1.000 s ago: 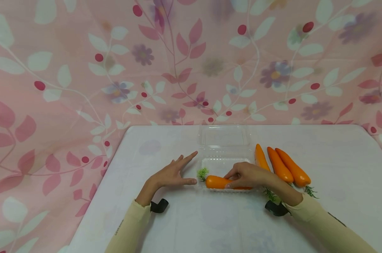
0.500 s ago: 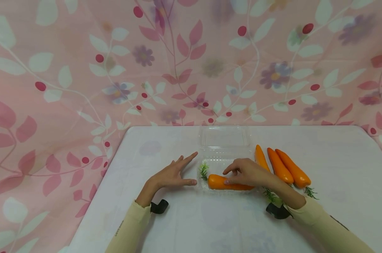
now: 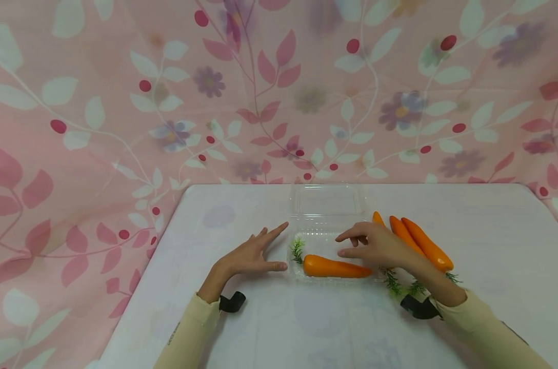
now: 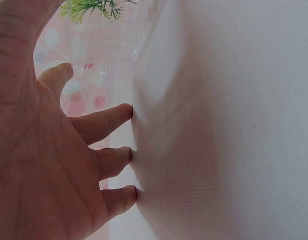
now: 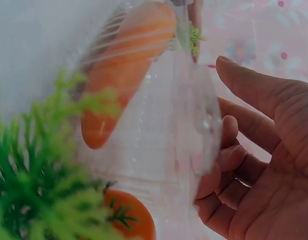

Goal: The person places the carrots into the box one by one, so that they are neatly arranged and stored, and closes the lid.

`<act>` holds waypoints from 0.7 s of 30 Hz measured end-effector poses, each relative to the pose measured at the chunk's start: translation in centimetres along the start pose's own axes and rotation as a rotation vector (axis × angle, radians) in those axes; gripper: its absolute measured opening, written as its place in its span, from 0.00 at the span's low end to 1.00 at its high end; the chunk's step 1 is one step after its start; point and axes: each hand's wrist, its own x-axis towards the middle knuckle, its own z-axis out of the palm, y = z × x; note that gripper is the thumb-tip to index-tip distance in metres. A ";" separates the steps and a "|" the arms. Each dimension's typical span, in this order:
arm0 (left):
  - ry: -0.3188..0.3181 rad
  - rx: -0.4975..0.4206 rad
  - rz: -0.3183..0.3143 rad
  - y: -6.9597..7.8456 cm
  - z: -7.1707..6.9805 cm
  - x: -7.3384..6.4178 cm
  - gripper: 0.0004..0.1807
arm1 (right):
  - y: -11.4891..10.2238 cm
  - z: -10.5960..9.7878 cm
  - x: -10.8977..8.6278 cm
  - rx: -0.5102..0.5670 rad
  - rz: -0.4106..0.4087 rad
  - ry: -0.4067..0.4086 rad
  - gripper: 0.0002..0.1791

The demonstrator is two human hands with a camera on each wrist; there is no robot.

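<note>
One orange carrot (image 3: pixel 336 267) with a green leafy top (image 3: pixel 297 249) lies along the near side of a clear plastic clamshell box (image 3: pixel 318 238). My left hand (image 3: pixel 248 256) rests at the box's left side, fingers spread, its fingertips on the white cloth in the left wrist view. Over the right part of the box, my right hand (image 3: pixel 376 243) holds nothing, thumb and fingers apart. In the right wrist view the carrot (image 5: pixel 129 70) shows through the clear wall, and the right hand (image 5: pixel 264 150) is beside the box.
Several more carrots (image 3: pixel 427 243) lie right of the box, partly hidden by the right hand and forearm. The box's clear lid (image 3: pixel 327 199) lies folded back toward the far table edge. A pink floral cloth (image 3: pixel 279 102) hangs behind the white table (image 3: pixel 242 328).
My right hand has let go of the carrot, which now lies in the box, and has moved up and to the right. The left hand has stayed in place.
</note>
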 end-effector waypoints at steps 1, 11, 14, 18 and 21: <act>0.000 -0.001 0.001 0.0 0.0 0.0 0.56 | 0.1 -0.2 -0.1 0.005 -0.007 0.012 0.22; 0.003 0.000 0.005 -0.1 0.1 0.0 0.56 | 1.5 -2.5 -1.8 0.067 -0.026 0.079 0.16; 0.002 -0.001 0.001 -0.1 0.2 0.0 0.56 | 1.9 -3.1 -2.2 0.076 -0.025 0.084 0.16; 0.001 -0.006 0.000 0.0 0.1 0.0 0.56 | 2.4 -3.8 -2.7 0.102 -0.054 0.090 0.15; 0.000 -0.003 0.002 0.1 0.1 0.0 0.56 | 2.7 -4.3 -3.2 0.111 -0.041 0.108 0.14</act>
